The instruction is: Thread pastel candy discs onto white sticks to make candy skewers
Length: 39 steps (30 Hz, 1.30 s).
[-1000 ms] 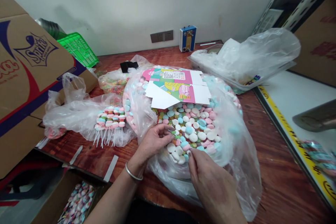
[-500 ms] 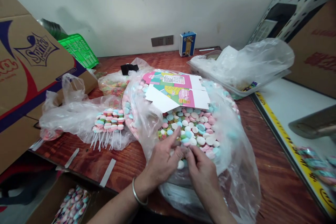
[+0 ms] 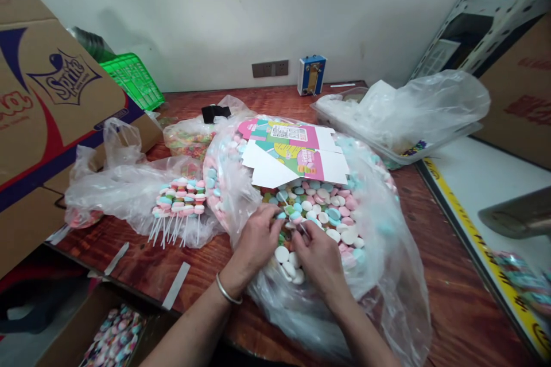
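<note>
Over the open candy bag (image 3: 379,275), both hands meet at the pile's near edge.
Left hand (image 3: 257,236) and right hand (image 3: 317,257) pinch together over the candies (image 3: 318,209), fingertips nearly touching; what they grip is hidden. Loose candies lie just beyond, toward the flattened carton (image 3: 297,152).

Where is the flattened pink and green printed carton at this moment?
In the head view the flattened pink and green printed carton lies centre frame on the pile of pastel round candies in the big clear plastic bag, beyond both hands.
</note>
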{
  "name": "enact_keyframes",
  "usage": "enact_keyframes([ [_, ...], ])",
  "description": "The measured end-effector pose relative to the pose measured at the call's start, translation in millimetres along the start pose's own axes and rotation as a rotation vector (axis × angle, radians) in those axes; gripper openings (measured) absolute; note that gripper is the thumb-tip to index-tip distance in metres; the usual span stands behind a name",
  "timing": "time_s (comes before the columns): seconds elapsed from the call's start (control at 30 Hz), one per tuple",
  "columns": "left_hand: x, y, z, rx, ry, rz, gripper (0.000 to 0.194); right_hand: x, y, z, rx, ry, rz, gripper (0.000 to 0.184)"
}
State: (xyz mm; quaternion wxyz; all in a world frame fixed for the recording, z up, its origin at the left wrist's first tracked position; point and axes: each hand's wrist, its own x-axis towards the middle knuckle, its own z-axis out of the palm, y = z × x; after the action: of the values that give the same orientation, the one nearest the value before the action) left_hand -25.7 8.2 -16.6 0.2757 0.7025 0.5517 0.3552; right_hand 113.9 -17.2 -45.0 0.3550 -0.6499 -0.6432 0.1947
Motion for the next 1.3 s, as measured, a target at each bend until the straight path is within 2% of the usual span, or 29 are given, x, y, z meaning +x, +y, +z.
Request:
enact_keyframes([
  [0.07,0.1,3.5,-1.0,-0.263,-0.003,-0.209,0.018,-3.5,2.8,-2.9,0.023,0.049,-0.030,0.018],
  [0.13,0.1,5.8,1.4,-0.551,-0.061,-0.396,0.027,-8.2,5.1,-5.4,0.014,0.131,-0.047,0.020],
  [0.23,-1.1,8.0,10.8,-0.898,-0.145,-0.515,0.041,-14.7,7.0,-7.0,-0.041,0.250,-0.074,0.023],
  [0.3,-2.4,10.0,17.8,-0.998,-0.142,-0.545,0.042,-17.7,7.3,-7.6,-0.114,0.294,-0.146,0.022],
  [0.47,-5.6,16.9,23.7,-1.004,-0.114,-0.570,0.047,-22.4,6.5,-10.6,-0.503,0.371,-0.408,0.018],
  [0.57,-7.0,17.7,21.9,-1.067,-0.149,-0.523,0.054,-24.2,5.4,-11.1,-0.517,0.319,-0.439,0.021],
  [0.67,-6.7,13.9,21.2,-1.103,-0.135,-0.513,0.054,-27.0,2.6,-13.6,-0.390,0.229,-0.394,0.023],
  [0.77,-3.9,8.7,19.8,-1.032,-0.054,-0.524,0.051,-34.1,1.2,-24.0,-0.184,0.140,-0.230,0.027],
  [0.83,-1.4,6.7,17.2,-0.996,0.005,-0.524,0.048,-41.2,3.8,-35.1,-0.127,0.104,-0.164,0.029],
  [1.03,1.4,9.5,12.5,-0.968,0.086,-0.521,0.048,-57.9,12.0,-59.9,-0.361,0.198,-0.315,0.035],
  [1.3,-4.4,6.6,17.8,-0.812,0.049,-0.444,0.042,-57.9,3.4,-58.8,-0.465,0.217,-0.322,0.038],
])
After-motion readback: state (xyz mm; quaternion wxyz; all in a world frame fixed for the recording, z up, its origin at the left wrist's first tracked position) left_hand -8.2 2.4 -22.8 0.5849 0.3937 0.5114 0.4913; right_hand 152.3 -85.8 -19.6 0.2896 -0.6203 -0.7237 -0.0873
